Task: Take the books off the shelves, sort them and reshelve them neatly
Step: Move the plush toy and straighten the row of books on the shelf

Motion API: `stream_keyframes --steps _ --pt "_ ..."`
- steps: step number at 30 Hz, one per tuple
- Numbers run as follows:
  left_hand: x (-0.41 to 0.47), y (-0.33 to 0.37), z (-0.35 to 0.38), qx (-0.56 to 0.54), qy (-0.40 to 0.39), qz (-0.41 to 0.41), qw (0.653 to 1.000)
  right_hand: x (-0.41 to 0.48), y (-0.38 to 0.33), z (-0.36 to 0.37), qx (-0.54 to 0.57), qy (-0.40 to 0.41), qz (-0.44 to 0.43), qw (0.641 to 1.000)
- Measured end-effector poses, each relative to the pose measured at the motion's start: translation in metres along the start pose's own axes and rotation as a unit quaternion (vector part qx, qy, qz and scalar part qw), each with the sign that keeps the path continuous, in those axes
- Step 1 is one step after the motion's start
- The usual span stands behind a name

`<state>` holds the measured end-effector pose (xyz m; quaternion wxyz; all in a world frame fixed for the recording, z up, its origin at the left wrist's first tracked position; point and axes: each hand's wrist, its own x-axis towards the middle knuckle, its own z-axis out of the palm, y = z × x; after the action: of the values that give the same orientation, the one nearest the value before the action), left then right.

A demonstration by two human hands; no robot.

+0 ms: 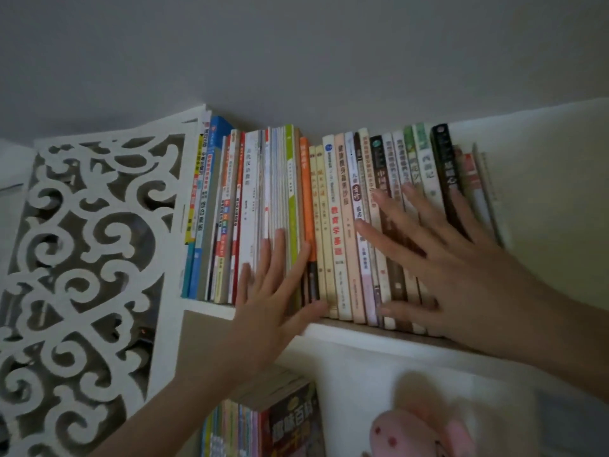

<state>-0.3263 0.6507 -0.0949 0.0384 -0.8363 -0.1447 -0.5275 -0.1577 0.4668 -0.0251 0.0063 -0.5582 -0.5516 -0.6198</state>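
1. Nearest to me, a blurred pink soft toy with dark spots (pixel 415 433) is sitting low in the frame, and beside it a lower row of colourful books (pixel 260 423) is standing under the shelf board.
2. Next, my left hand (pixel 273 291) is lying flat with fingers spread on the white and green spines, gripping nothing; my right hand (pixel 438 255) is likewise splayed open and pressing the cream and brown spines, holding no book.
3. Between them, the row of upright paperback books (pixel 329 219) is filling the white wooden shelf board (pixel 362 331), from the blue spine at the left to the thin leaning volumes at the right.
4. Risk, as I am judging it: the row is ending loose at the right, with the thin red and grey books (pixel 474 189) already tilting, so a sideways push may be toppling them.
5. Pressing unevenly may also be driving some spines deeper than others, or nudging books off the front edge onto the toy.
6. Beside the row, a white fretwork side panel with scroll cut-outs (pixel 82 242) is closing the left end.
7. Farthest, a plain grey wall (pixel 296 54) is rising behind in dim light.
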Motion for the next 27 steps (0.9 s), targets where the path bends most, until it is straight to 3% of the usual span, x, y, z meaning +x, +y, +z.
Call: stream_keyframes --steps 13,16,18,19,20,22,24,27 --pt "0.0 0.003 -0.007 0.066 -0.027 -0.03 0.997 -0.009 0.007 0.005 0.029 -0.076 -0.01 0.997" --pt "0.002 0.01 -0.016 0.032 0.004 -0.028 0.999 -0.011 0.017 -0.012 0.091 -0.007 0.087 0.992" --pt "0.005 0.019 -0.019 0.022 0.021 -0.006 1.0 -0.015 0.026 -0.016 0.205 -0.023 0.23 0.951" --pt "0.008 0.024 -0.018 0.022 0.014 0.007 1.0 -0.019 0.028 -0.014 0.278 -0.065 0.296 0.911" --pt "0.011 0.027 -0.016 0.024 -0.003 0.017 1.0 -0.022 0.028 -0.011 0.361 -0.104 0.34 0.862" --pt "0.019 0.027 -0.005 0.048 -0.044 0.026 0.998 -0.027 0.025 -0.003 0.494 -0.107 0.357 0.786" --pt "0.024 0.02 0.006 0.095 -0.053 0.025 0.994 -0.029 0.026 0.002 0.538 -0.08 0.336 0.769" --pt "0.025 0.018 0.007 0.101 -0.066 0.022 0.993 -0.028 0.031 0.0 0.548 -0.084 0.31 0.772"
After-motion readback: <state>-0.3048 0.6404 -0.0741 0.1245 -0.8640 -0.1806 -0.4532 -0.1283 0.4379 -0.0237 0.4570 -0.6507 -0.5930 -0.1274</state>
